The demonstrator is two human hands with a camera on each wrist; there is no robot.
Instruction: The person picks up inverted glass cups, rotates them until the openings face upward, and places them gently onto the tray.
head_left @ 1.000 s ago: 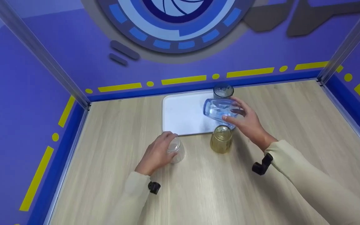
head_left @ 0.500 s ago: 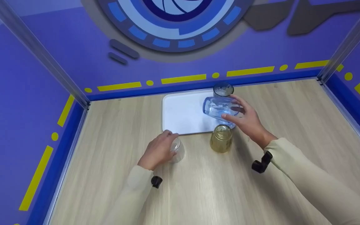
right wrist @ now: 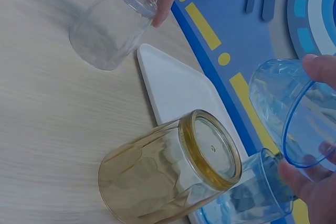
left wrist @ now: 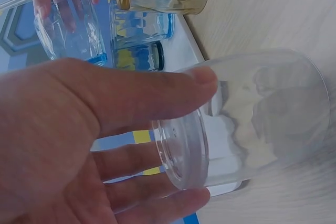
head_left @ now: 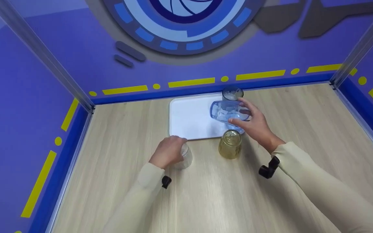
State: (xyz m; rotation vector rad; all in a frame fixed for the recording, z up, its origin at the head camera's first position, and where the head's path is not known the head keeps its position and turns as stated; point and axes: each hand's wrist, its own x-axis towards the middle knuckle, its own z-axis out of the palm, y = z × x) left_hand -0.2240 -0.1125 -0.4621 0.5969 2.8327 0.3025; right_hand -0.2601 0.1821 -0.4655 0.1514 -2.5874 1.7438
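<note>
Near the tray's front-left corner, my left hand (head_left: 167,150) holds an upside-down clear glass (head_left: 185,159) standing on the table. The left wrist view shows its thumb (left wrist: 173,90) along the upper end and the fingers around the far side. My right hand (head_left: 258,127) grips a light-blue glass (head_left: 220,111) near its rim, tilted on its side above the tray's right part. Below it, another blue glass (right wrist: 247,195) stands on the tray, mostly hidden in the head view. An amber glass (head_left: 230,147) rests upside down in front of the tray.
A white tray (head_left: 188,119) lies toward the back of the wood-patterned table (head_left: 199,200). At its back right stands a dark grey glass (head_left: 232,94), close behind the lifted blue one. Blue-purple panels (head_left: 141,74) enclose the table behind and at both sides.
The left hand has shifted slightly right and turned over the clear glass. The blue glass in the right hand has turned slightly; that hand stays in nearly the same place.
</note>
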